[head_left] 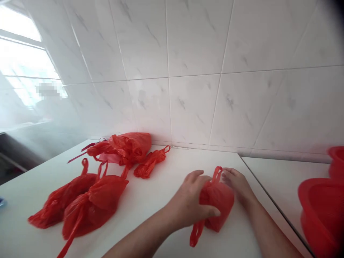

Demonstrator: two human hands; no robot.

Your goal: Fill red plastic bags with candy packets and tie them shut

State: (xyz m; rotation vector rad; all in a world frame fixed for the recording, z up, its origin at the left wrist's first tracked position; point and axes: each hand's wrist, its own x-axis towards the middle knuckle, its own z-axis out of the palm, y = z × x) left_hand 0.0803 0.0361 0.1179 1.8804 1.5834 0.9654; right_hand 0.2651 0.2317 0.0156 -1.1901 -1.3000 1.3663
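A small red plastic bag (221, 202) with loop handles sits on the white table, bulging with contents I cannot make out. My left hand (192, 200) is at its left side, fingers and thumb spread, the thumb lying across the front of the bag. At the bag's upper right, my right hand (238, 184) has its fingertips closed at the upright handle loop. One more handle hangs down at the front, below my left thumb.
To the left lie two filled red bags (94, 204). Behind them are a larger red bag heap (131, 145) and a crumpled red bag (152, 163) near the tiled wall. Red basins (319, 215) stand at the right, past a table seam (268, 193).
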